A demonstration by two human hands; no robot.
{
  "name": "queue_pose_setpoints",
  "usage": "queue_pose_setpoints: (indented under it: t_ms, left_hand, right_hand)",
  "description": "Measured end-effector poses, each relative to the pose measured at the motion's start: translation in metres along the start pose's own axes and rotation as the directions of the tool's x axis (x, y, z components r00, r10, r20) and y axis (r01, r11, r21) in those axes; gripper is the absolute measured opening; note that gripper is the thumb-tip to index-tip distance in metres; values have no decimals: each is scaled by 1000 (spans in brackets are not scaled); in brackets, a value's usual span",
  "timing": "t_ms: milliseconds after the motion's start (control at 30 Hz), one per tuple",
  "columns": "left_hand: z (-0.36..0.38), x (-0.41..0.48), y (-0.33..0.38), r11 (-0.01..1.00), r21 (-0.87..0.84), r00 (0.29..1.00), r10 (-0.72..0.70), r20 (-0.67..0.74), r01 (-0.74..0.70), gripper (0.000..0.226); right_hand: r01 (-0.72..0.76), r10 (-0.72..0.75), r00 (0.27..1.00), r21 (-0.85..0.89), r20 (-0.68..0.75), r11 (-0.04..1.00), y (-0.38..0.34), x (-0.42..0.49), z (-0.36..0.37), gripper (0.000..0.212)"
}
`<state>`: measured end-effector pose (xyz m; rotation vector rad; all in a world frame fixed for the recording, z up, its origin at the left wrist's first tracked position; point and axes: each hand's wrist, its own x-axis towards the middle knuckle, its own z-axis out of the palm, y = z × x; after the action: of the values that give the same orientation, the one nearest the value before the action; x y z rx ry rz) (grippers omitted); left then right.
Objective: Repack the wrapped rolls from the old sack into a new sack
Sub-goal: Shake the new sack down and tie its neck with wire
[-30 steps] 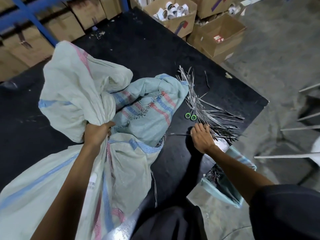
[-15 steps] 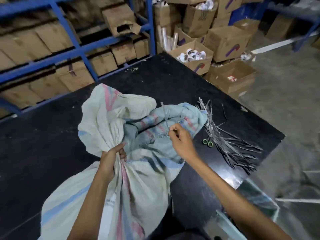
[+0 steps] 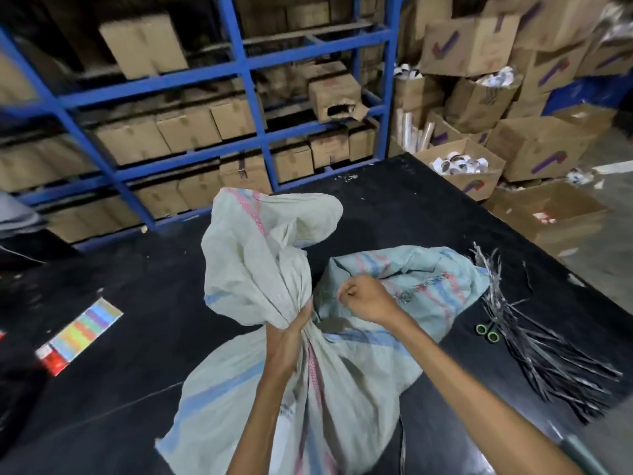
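Currently the left hand [image 3: 291, 332] grips the gathered neck of the sack [image 3: 239, 406] lying on the black table [image 3: 394, 207]. The right hand [image 3: 366, 299] is curled just beside it; whether it pinches anything cannot be told. The woven cloth is soft and likely heavy when filled, so hold it at the neck. Tie strips [image 3: 534, 341] crowd the right edge, leaving more room on the left.

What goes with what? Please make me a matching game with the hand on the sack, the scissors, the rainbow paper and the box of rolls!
Things:
1. left hand
2. scissors
3. colourful sheet
4. open box of rolls

Places or states:
A. lying flat on the left side of the table
B. gripping the bunched neck of the sack
C. lying among the dark strips
D. standing beyond the far right corner of the table

Pairs: 1-B, 2-C, 3-A, 4-D
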<state>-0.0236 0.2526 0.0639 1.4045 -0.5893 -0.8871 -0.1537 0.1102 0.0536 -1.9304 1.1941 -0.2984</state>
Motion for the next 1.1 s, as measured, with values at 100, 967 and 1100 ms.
queue_pose_setpoints:
  t_ms: [100, 967, 1100]
  left_hand:
    - [-8, 0, 4, 998, 50, 999, 36, 22, -37, 53]
    - [-42, 55, 28, 880, 431, 974, 130, 188, -201, 46]
    - [-46, 61, 25, 852, 477, 975, 161, 155, -216, 46]
  right_hand:
    - [78, -81, 996, 110, 21, 991, -12, 2, -3, 40]
    - [205, -202, 975, -19, 95, 979, -43, 65, 37, 32]
    - [183, -202, 973, 158, 116, 970, -40, 70, 41, 9]
